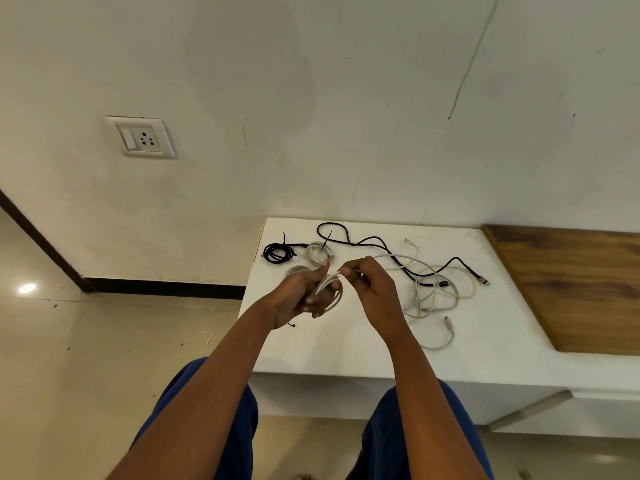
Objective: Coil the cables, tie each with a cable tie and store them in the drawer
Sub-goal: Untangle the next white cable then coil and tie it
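- Pinching the free end of a white cable (327, 289) between thumb and fingers (348, 271) of the right hand (375, 292), just above the coil.
- Clamping the gathered loops of that cable in the left hand (298, 296), thumb up, fingers curled round the bundle; both hands closed on the same cable, held over the near left part of the table (346, 355).
- Judging the cable: light, limp but springy, smooth-jacketed, so likely trying to unwind once slackened; best gripped across all loops at one spot, keeping the tail taut with the other hand.
- Trailing rightward from the right hand, more white cable joining a loose tangle (433, 292) lying on the table; whether the same cable, cannot tell.
- Crossing that tangle, a long black cable (377, 242) lying uncoiled, its red-tipped plug (483, 280) near the wooden panel (571, 289).
- Sitting farther back, already coiled: a black coil (277, 252) and a white coil (317, 252), each seemingly cinched with a dark tie.
- Drawer not clearly identifiable here.
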